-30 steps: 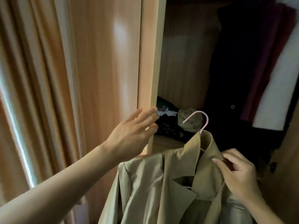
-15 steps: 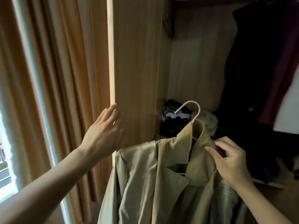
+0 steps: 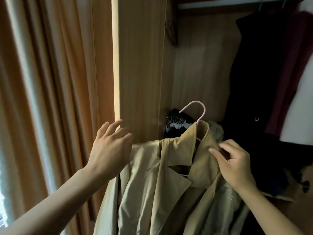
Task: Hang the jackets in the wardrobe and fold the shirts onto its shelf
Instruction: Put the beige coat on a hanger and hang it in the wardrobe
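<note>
A khaki jacket [image 3: 160, 189] hangs on a pink hanger [image 3: 199, 112] in front of the open wardrobe. My right hand [image 3: 235, 165] pinches the jacket's collar and holds it up, with the hanger's hook pointing up and left. My left hand [image 3: 110, 150] is open with fingers spread, just left of the jacket's shoulder and in front of the wooden wardrobe door [image 3: 140, 70], holding nothing. The hanging rail [image 3: 220, 5] runs across the top of the wardrobe.
Orange-brown curtains [image 3: 50, 99] cover the left. Inside the wardrobe hang a black coat [image 3: 254, 82], a dark red garment [image 3: 291, 73] and a white one [image 3: 299, 116]. Crumpled clothes [image 3: 177, 122] lie on the shelf [image 3: 277, 197] behind the hanger.
The wardrobe door has swung open to the left. My left hand has let go of its edge and now hovers open. The jacket stays in my right hand.
</note>
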A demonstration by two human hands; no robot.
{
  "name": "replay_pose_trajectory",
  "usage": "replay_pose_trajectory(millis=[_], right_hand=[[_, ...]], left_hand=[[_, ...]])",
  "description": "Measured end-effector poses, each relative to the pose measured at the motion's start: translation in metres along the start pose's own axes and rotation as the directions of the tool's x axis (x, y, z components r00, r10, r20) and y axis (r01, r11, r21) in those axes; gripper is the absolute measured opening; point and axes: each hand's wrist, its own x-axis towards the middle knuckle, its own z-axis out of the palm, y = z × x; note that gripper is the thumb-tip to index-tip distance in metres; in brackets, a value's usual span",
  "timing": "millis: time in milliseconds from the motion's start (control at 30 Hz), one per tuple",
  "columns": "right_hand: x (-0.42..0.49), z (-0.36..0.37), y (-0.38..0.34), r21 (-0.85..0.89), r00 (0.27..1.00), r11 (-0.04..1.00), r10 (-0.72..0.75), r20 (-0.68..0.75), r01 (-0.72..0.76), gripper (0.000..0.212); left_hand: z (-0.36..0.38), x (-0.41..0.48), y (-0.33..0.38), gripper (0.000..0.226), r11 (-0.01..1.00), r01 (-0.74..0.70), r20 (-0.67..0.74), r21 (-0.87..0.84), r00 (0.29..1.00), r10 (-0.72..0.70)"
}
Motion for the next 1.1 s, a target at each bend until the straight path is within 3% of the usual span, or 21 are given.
replay_pose_trajectory(millis=[67,200,267,467,667,767,967,1100], right_hand=[[0.006,-0.002,-0.001,0.003,1.000,1.000,0.018,-0.009,-0.018,0.010],[0.023,-0.011,-0.005,-0.032,0.999,0.999,0.001,-0.052,-0.003,0.011],[0.035,-0.020,-0.006,-0.053,0.996,0.999,-0.017,-0.088,0.012,0.013],[0.081,-0.069,-0.014,-0.190,0.976,0.978,-0.122,-0.180,0.087,0.016],[0.145,-0.111,-0.026,-0.387,0.937,0.917,-0.219,-0.273,0.102,0.017],[0.174,-0.126,-0.035,-0.492,0.920,0.870,-0.219,-0.326,0.033,0.023],[0.218,-0.160,-0.054,-0.473,0.948,0.863,-0.278,-0.152,0.177,0.018],[0.232,-0.175,-0.057,-0.516,0.958,0.841,-0.261,-0.120,0.165,0.017]], left_hand=[[-0.003,0.010,0.019,0.031,0.981,0.036,-0.036,-0.188,0.998,-0.044],[0.015,0.042,0.048,0.032,0.914,-0.029,0.044,-0.405,0.998,0.051],[0.020,0.057,0.059,0.025,0.884,-0.063,-0.038,-0.463,0.998,0.051],[0.008,0.110,0.099,0.019,0.853,-0.173,-0.362,-0.492,0.932,-0.019],[-0.004,0.192,0.114,0.015,0.838,-0.223,-0.482,-0.498,0.874,-0.054],[-0.016,0.228,0.116,0.015,0.828,-0.213,-0.511,-0.519,0.854,-0.100],[-0.037,0.272,0.108,0.018,0.830,-0.201,-0.539,-0.521,0.831,-0.137],[-0.049,0.279,0.107,0.015,0.839,-0.255,-0.585,-0.481,0.806,-0.090]])
